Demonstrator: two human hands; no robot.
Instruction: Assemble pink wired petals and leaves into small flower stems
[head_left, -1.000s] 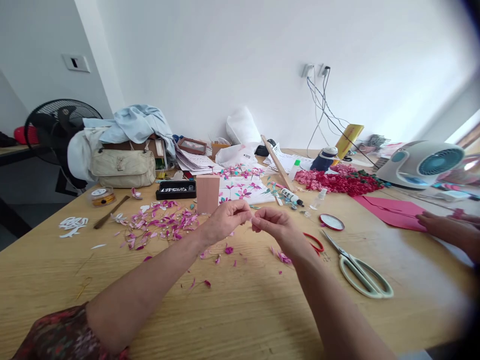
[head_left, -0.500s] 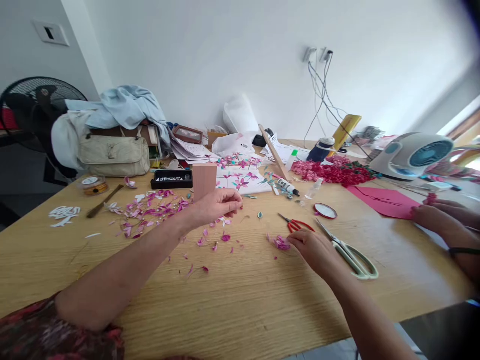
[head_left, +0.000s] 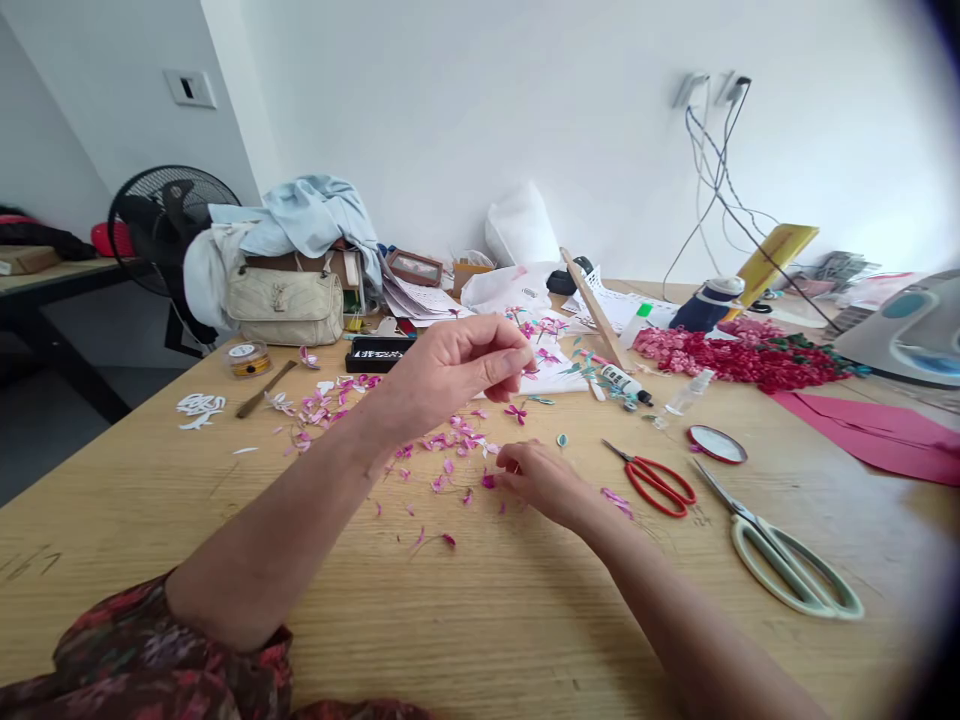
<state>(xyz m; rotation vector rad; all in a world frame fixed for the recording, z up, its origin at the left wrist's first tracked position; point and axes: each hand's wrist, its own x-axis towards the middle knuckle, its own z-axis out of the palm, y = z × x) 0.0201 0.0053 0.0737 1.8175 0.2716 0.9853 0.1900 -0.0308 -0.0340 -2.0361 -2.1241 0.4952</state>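
Observation:
My left hand [head_left: 472,365] is raised over the table, thumb and forefinger pressed together; whatever is between them is too small to name. Lower and to its right, my right hand [head_left: 544,482] reaches down to the tabletop, its curled fingertips closed at a dark pink petal [head_left: 489,481]. Loose pink petals [head_left: 457,435] with thin stems lie scattered around and beyond both hands. A small teal-rimmed piece [head_left: 562,440] rests just past my right hand. Behind my left hand, a white sheet [head_left: 574,380] bears finished-looking pink flowers, partly hidden.
Red-handled scissors [head_left: 660,485], large pale-green-handled scissors [head_left: 787,570] and a round lid [head_left: 718,444] lie to the right. A glue tube [head_left: 624,382], a wooden strip [head_left: 596,310] and a red flower bunch [head_left: 765,360] are farther back. At left are a black tray [head_left: 375,353] and a handbag [head_left: 289,305].
My right hand has moved left, from the petals beside the red scissors to the scattered petals. My left hand is higher and nearer. The view has turned left; another person's hands have left it.

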